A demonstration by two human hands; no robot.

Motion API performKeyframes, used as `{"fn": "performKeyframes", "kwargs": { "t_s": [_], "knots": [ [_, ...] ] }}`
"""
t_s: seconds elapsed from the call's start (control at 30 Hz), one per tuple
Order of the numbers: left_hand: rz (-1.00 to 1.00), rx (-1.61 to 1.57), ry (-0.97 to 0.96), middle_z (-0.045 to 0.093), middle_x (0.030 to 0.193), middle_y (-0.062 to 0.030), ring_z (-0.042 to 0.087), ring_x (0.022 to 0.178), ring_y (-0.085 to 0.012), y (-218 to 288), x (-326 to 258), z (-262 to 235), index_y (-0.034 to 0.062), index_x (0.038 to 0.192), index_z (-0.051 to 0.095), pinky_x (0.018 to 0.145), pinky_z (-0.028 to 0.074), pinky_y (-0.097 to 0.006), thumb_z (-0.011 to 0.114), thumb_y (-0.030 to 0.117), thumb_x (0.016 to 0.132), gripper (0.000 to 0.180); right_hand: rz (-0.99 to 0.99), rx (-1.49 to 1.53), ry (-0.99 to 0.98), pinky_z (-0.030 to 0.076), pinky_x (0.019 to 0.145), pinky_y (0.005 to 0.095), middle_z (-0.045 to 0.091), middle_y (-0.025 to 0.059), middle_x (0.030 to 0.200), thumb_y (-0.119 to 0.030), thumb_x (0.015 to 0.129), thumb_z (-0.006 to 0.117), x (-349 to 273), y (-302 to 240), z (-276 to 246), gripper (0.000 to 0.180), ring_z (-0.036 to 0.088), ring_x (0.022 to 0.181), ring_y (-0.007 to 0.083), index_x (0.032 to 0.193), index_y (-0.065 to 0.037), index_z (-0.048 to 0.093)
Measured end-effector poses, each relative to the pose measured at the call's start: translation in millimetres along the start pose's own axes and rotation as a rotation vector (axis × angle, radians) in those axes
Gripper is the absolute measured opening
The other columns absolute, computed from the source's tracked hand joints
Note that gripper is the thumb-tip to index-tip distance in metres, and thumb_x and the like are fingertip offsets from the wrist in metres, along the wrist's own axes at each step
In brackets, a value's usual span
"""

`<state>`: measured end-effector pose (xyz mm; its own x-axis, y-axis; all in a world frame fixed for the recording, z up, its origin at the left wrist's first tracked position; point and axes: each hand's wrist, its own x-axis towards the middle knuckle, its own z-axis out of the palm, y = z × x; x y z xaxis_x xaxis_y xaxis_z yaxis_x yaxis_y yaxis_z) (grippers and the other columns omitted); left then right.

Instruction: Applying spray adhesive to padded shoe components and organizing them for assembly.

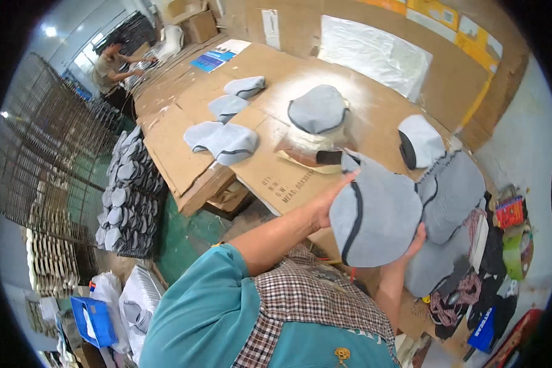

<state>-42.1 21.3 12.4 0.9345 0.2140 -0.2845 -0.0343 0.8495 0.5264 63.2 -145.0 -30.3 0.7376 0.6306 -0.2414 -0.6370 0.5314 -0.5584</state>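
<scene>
Taking the grey fabric piece [383, 211] as the centre of a clock, the left hand [327, 207] has its fingers gripping the rim between nine and ten o'clock, and the right hand [417, 240] has its fingers gripping the rim near four. Part of each hand is hidden behind the piece, which is held up over the near side of the tabletop [251, 168], a dark curved band running down its left part.

At half past nine, dark printed lettering [288, 187] runs aslant across the cardboard. Toward half past ten lies a blue-and-white printed sheet [218, 56], its text too small to read. Yellow-orange printed labels [460, 30] show on the cardboard wall at one o'clock, and near five a blue item [483, 331] carries white lettering.

A grey piece with a dark edge [318, 109] sits raised at eleven o'clock, a white piece with a black band [421, 141] lies at one, and a stack of grey pieces [454, 196] stands near three. More grey pieces [235, 144] lie at ten, where a co-worker [109, 70] bends farther off.
</scene>
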Motion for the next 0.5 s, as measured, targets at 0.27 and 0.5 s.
{"fn": "performKeyframes", "kwargs": {
  "t_s": [0.27,0.5],
  "knots": [
    [0.079,0.038,-0.241,0.048,0.121,-0.0069,0.048,0.108,-0.0163,62.7,-15.9,-20.5,0.0043,0.126,0.036,0.092,0.039,-0.031,0.045,0.042,0.087,0.055,-0.057,0.133,-0.107,0.035,0.095,0.0373,0.049,0.0101,0.119,-0.04,0.083,0.039,30.5,22.0,73.5,0.051,0.047,0.109,0.0258,0.118,-0.005,0.047],
    [0.229,-0.023,-0.134,0.053,0.108,-0.0074,0.051,0.102,-0.019,154.6,-9.5,-56.4,0.0022,0.113,0.044,0.09,0.04,-0.035,0.058,0.014,0.079,0.039,-0.242,-0.109,0.016,0.043,0.086,0.0368,0.049,0.0073,0.12,-0.041,0.084,0.042,74.2,70.7,161.3,0.049,0.05,0.105,0.0219,0.12,-0.009,0.045]
  ]
}}
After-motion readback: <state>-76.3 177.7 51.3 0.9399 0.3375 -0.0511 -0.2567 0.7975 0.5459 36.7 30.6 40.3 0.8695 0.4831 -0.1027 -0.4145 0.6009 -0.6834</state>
